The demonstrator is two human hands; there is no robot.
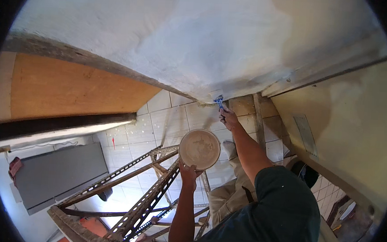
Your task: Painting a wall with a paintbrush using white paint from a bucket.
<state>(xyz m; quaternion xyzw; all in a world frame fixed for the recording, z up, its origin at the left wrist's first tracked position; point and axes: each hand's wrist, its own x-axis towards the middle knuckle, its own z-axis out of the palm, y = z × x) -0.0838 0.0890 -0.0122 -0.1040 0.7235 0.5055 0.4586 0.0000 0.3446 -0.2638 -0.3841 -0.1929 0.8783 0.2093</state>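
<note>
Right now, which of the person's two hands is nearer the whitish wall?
The right hand, gripping a blue tool at the edge of the wall; the left hand holds a round container, farther back.

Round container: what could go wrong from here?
The left hand holds the round container near its rim, so it might tip; whether the slotted frame supports it is unclear. Drips could land on the tiled floor. The right hand holds a blue tool near the wall, which might get scraped.

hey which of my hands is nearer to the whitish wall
Right. The right hand holds a blue tool by the whitish wall; the left hand, gripping a round container, is farther back.
</note>
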